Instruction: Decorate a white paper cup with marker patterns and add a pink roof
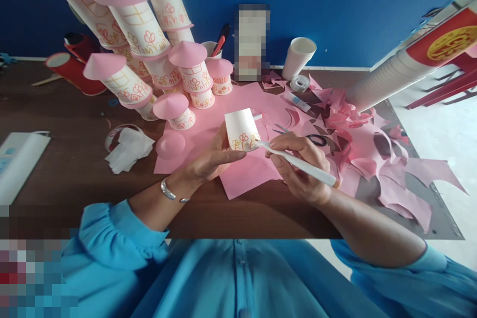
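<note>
My left hand [213, 155] is wrapped round a small white paper cup [240, 126] with orange and yellow flowers drawn near one end. In my right hand [303, 171] is a long white tool with a narrow tip [307, 168]; its exact kind does not show. The tip meets the cup's flowered edge on the right. Under both hands lies a sheet of pink paper [233, 179]. Scissors [316, 140] lie just past my right fingers, partly hidden. A pink paper disc or shallow cone [170, 145] rests left of my left hand.
Pink-roofed paper-cup towers [139, 30] stand at the back left. Pink paper scraps [372, 154] cover the right side, beside a long stack of cups [395, 79]. White cups [299, 57], a tape roll [300, 83] and a small tube [298, 102] are behind. Crumpled tissue [130, 151] lies left.
</note>
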Available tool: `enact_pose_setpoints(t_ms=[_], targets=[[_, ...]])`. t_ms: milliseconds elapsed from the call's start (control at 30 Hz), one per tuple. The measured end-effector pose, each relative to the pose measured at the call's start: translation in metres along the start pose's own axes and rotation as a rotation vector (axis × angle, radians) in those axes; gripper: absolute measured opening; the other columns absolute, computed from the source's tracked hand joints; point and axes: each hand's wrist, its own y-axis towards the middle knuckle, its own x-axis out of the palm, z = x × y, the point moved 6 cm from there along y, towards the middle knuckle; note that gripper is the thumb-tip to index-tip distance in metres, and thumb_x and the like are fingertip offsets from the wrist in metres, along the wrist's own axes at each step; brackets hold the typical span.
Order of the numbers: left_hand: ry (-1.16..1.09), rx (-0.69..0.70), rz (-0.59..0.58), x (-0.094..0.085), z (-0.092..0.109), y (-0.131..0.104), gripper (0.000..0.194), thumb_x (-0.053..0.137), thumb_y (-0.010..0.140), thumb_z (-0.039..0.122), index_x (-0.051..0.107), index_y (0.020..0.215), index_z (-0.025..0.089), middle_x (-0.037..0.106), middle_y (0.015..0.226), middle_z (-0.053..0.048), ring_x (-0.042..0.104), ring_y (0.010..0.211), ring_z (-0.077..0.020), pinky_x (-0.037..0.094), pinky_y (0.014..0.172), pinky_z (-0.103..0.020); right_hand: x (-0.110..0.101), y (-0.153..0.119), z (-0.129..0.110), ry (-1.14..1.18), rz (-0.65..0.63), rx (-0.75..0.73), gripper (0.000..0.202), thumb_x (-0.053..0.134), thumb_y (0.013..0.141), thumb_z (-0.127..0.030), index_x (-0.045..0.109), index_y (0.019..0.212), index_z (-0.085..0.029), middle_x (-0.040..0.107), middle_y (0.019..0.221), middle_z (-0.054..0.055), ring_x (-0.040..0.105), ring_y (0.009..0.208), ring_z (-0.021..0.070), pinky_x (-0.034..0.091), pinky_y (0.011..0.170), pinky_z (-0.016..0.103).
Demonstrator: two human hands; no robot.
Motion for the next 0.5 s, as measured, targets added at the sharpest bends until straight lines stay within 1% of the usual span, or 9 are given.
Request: enact_pose_setpoints(t_ms=[67, 133, 200, 300, 400, 500], targets=[[0.003, 0.028, -0.019, 0.0, 0.002, 0.001, 0.079, 0.087, 0.087, 0.028, 0.054, 0.157, 0.036, 0.055, 0.168, -0.007, 0.048, 0.157, -0.0359, 0.042, 0.127, -0.052, 0.0, 0.0, 0.002, 0.008, 0.014, 0.002, 0.014, 0.068, 0.1, -0.014, 0.068, 0.111, -0.024, 0.076, 0.095, 0.004, 0.077, 0.083, 0.0199, 0.065, 0.076, 0.037], [0.002, 0.044, -0.026, 0.0, 0.004, 0.002, 0.078, 0.086, 0.087, 0.027, 0.054, 0.157, 0.036, 0.055, 0.168, -0.007, 0.048, 0.158, -0.036, 0.042, 0.128, -0.053, 0.0, 0.0, 0.003, 0.003, 0.021, -0.008, 0.014, 0.07, 0.099, -0.015, 0.068, 0.109, -0.024, 0.076, 0.094, 0.004, 0.076, 0.083, 0.0199, 0.064, 0.076, 0.037], [0.002, 0.047, -0.02, 0.0, 0.005, 0.002, 0.08, 0.087, 0.086, 0.027, 0.053, 0.158, 0.036, 0.058, 0.165, -0.007, 0.051, 0.155, -0.0369, 0.043, 0.127, -0.055, 0.001, 0.0, 0.004, 0.01, 0.014, -0.004, 0.012, 0.073, 0.098, -0.016, 0.068, 0.107, -0.024, 0.075, 0.092, 0.003, 0.075, 0.081, 0.0194, 0.063, 0.074, 0.035], [0.017, 0.038, -0.01, -0.001, 0.004, 0.001, 0.08, 0.089, 0.085, 0.029, 0.054, 0.157, 0.035, 0.064, 0.158, -0.008, 0.055, 0.15, -0.0373, 0.045, 0.126, -0.055, 0.002, -0.002, 0.008, 0.056, 0.006, 0.064, 0.008, 0.072, 0.1, -0.02, 0.068, 0.107, -0.024, 0.076, 0.093, 0.003, 0.075, 0.081, 0.0188, 0.062, 0.072, 0.034], [0.024, 0.051, -0.025, -0.001, 0.002, 0.001, 0.078, 0.087, 0.087, 0.028, 0.054, 0.157, 0.036, 0.067, 0.154, -0.008, 0.058, 0.148, -0.0356, 0.046, 0.125, -0.053, 0.001, -0.004, 0.011, 0.09, 0.037, 0.134, 0.007, 0.071, 0.102, -0.023, 0.069, 0.109, -0.024, 0.077, 0.096, 0.003, 0.075, 0.084, 0.019, 0.061, 0.072, 0.035], [0.016, 0.074, -0.021, -0.001, 0.001, 0.001, 0.079, 0.088, 0.086, 0.028, 0.055, 0.157, 0.037, 0.073, 0.143, -0.007, 0.063, 0.143, -0.034, 0.05, 0.122, -0.05, 0.001, -0.005, 0.013, 0.126, 0.048, 0.16, 0.006, 0.071, 0.102, -0.024, 0.07, 0.108, -0.024, 0.077, 0.096, 0.002, 0.075, 0.085, 0.0189, 0.06, 0.072, 0.034]])
